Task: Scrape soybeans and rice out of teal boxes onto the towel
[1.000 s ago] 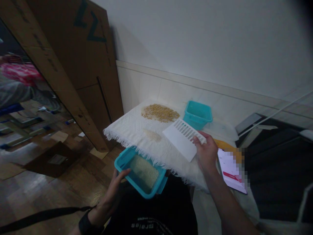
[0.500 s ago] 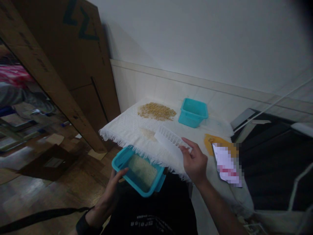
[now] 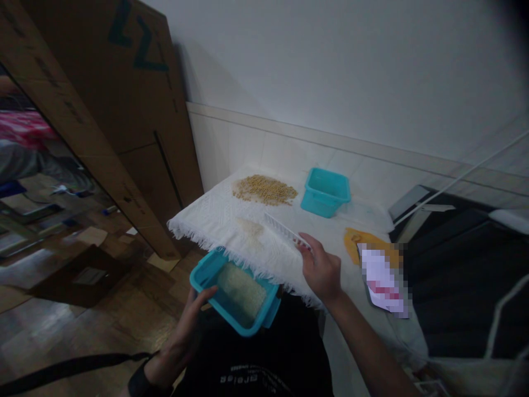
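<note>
My left hand (image 3: 192,317) grips the near left rim of a teal plastic container (image 3: 243,330), thumb over the edge. White rice (image 3: 242,289) lies inside it, and it is held below the table's fringed front edge. My right hand (image 3: 322,267) is closed on one end of a white slotted plastic piece (image 3: 283,230), now seen nearly edge-on above the cloth. Just left of that piece is a small patch of rice grains (image 3: 250,229) on the white tablecloth (image 3: 206,218). Farther back lies a heap of soybeans (image 3: 266,188).
A second teal container (image 3: 324,193) stands at the back of the table. To the right are a yellow cloth-like item (image 3: 351,245) and a phone (image 3: 382,281) with a blurred screen. A tall cardboard box (image 3: 136,110) stands at the left; a pale wall rises behind.
My right hand has moved slightly left and turned the white slotted piece from showing its broad face to nearly edge-on. The left hand and its container have hardly moved.
</note>
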Demonstrator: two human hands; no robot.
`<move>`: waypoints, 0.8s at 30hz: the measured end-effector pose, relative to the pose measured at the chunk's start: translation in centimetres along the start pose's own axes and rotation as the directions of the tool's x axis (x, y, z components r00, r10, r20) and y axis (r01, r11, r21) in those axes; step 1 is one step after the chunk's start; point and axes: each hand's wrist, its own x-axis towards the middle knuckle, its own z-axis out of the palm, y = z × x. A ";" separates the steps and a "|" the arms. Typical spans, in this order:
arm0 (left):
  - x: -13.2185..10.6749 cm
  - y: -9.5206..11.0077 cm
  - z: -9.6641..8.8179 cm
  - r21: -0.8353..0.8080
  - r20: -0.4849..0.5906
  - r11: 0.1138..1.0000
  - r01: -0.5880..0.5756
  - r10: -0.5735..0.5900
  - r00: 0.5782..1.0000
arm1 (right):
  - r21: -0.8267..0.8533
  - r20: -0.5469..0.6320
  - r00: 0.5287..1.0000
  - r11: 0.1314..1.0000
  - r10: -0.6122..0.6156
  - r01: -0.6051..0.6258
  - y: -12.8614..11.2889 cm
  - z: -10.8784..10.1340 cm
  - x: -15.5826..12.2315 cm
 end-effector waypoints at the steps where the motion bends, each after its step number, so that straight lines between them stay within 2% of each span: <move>1: -0.1 0.1 0.1 -0.002 -0.001 1.000 0.001 -0.001 1.000 | 0.002 0.021 0.999 1.000 -0.027 0.027 -0.2 0.0 -0.2; 7: -0.4 0.5 0.3 -0.034 -0.023 0.999 0.003 -0.004 1.000 | 0.005 0.003 0.990 0.990 -0.142 0.142 -2.0 -0.9 -2.1; 11: -0.2 0.2 -0.1 -0.026 -0.011 0.999 0.021 -0.021 1.000 | -0.075 -0.034 0.979 0.978 -0.199 0.196 -2.7 -1.4 -2.9; 16: 0.5 -0.3 -0.4 -0.029 -0.001 0.999 -0.023 0.023 1.000 | -0.212 -0.121 0.948 0.941 -0.295 0.266 -2.6 -2.2 -2.8; 24: 0.6 -0.5 -0.6 -0.043 -0.003 0.999 -0.032 0.032 0.999 | -0.180 -0.087 0.886 0.882 -0.456 0.436 -4.9 -2.9 -3.7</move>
